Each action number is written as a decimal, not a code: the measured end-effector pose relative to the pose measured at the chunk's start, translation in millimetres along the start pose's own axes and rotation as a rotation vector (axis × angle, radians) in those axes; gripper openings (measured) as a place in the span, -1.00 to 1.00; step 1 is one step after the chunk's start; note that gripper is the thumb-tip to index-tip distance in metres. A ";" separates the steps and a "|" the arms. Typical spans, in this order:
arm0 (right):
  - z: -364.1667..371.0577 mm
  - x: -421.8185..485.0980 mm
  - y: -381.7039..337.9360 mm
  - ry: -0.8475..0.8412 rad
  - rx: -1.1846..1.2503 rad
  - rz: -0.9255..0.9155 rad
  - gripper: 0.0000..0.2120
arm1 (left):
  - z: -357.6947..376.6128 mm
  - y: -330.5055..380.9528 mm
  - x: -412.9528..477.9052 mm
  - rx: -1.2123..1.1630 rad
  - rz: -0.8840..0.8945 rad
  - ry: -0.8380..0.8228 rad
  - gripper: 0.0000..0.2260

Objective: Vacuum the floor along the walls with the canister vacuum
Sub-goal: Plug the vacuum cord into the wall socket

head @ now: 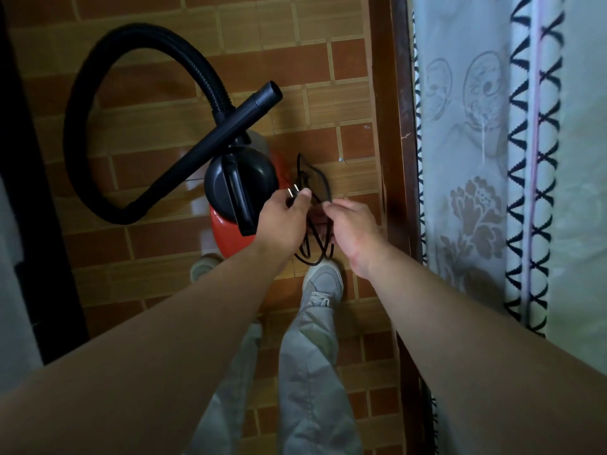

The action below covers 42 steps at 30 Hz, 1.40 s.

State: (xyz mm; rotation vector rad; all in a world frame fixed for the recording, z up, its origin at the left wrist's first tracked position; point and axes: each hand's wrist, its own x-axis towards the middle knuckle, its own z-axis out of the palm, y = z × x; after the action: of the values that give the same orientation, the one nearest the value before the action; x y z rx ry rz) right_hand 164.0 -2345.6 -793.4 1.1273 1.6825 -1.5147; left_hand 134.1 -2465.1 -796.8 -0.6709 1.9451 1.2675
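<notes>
Fingers [303, 195] of our left hand [284, 220] are curled and pinch the black two-pronged plug [293, 194]. Its metal prongs point far and left, toward the canister. The fingers of our right hand [353, 231] are curled too, pinching a strand of the thin black power cord [314, 239]. The cord hangs in loose loops between the two hands, with their long axis running near to far. One loop dips just above our grey shoe [323, 280], and another rises on the far side of the hands.

The red canister vacuum with a black domed lid [241, 182] stands on the brick-patterned tiled floor [345, 60], just left of the cord and touching distance from our left hand. Its straight black rigid wand [226, 139] lies diagonally across the lid, open end far and right. The ribbed black hose [131, 60] arcs widely to the far left.

We judge the next move to be shaking the loops free and carrying the plug to a socket. The left hand already has the plug, but no socket is in sight. At the right run a dark wooden skirting board [399, 126] and a white floral curtain [466, 126].

We can read no brand, label or writing anywhere.
</notes>
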 end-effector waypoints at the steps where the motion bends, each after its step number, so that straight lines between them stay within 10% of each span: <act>1: -2.2 1.9 1.0 0.049 0.017 0.010 -0.73 | -1.2 0.5 0.5 -0.008 -0.008 0.026 -0.70; 24: -5.2 26.7 3.6 0.458 0.064 0.173 -0.70 | -55.8 34.8 -13.2 -0.073 0.225 0.089 -0.77; 42: 0.8 -59.6 -37.0 0.244 -0.237 0.116 -0.48 | -86.7 59.8 -85.2 0.011 0.308 -0.029 -0.83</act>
State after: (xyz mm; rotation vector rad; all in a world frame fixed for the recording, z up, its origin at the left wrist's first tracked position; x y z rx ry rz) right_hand 158.4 -2357.5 -724.5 1.2956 1.8645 -1.1084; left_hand 118.0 -2518.4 -673.3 -0.3522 2.0865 1.4383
